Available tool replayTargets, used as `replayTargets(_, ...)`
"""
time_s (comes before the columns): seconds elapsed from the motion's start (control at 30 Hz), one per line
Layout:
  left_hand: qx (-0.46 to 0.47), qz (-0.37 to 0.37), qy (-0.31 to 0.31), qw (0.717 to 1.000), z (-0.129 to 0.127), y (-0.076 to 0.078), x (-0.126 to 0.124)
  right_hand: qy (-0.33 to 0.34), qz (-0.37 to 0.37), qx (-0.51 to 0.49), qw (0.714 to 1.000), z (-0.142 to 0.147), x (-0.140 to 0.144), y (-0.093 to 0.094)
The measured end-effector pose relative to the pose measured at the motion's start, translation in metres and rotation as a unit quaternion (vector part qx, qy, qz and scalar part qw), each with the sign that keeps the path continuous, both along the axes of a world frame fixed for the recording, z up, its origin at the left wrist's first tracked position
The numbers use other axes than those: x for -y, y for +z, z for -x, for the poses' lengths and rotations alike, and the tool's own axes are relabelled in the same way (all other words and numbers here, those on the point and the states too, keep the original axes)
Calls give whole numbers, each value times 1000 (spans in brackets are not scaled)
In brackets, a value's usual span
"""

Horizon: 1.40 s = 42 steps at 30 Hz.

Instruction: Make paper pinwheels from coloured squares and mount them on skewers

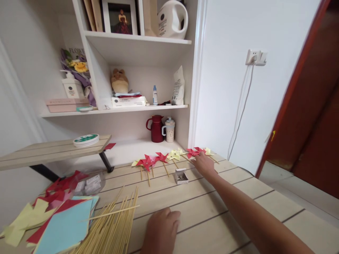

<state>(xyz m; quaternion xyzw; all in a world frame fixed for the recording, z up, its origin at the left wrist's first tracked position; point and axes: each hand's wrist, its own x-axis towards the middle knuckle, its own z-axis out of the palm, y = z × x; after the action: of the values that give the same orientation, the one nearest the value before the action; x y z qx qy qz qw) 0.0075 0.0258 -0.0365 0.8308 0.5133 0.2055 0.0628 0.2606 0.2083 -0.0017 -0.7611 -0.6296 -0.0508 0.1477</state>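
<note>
My right hand (204,165) reaches to the back of the table, its fingers closed at a red paper pinwheel (194,152) lying by the wall; the fingertips are partly hidden. Near the front, my left hand (161,229) hovers or rests over the boards, slightly blurred, loosely bent and holding nothing visible. A row of pinwheels on sticks lies along the back, among them a red pinwheel (146,162) and a yellow pinwheel (174,154). Between the hands and that row stands an open small white box (181,177) with tiny metal pieces inside.
Left of my left hand lies a bundle of thin wooden sticks (113,222), beside blue paper sheets (65,225) and folded yellow paper (29,218). Small packets (91,184) sit behind them. A low stand (53,151) and a dark red jug (157,129) are farther back.
</note>
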Motion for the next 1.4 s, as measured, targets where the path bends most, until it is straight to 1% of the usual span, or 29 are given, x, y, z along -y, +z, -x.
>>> replayTargets(0.13,-1,15,5,1000,-1,1,-1,5,21,13,1000,2,-7,-3)
replayTargets(0.3,-6,36,14,999,-1,2,-1,12,43,25,999,4,-5,-8)
replayTargets(0.5,15,-6,6,1000,0,-1,0,4,65,10,998,6,4,-9)
replayTargets(0.7,10,13,16,1000,0,-1,0,-14,61,-34,997,7,19,-10)
replayTargets(0.8,-3,29,16,999,1,0,0,-24,57,-55,997,1,31,-12)
replayTargets(1.0,-5,25,11,1000,1,6,1,-31,85,-71,993,-15,48,-12)
replayTargets(1.2,27,-7,8,1000,3,2,0,-77,106,-68,989,-39,57,-13)
replayTargets(1.3,21,-14,13,1000,3,-1,0,-89,100,-70,988,-52,58,-15)
replayTargets(1.4,7,-12,10,1000,4,0,1,-101,86,-75,988,-61,56,-17)
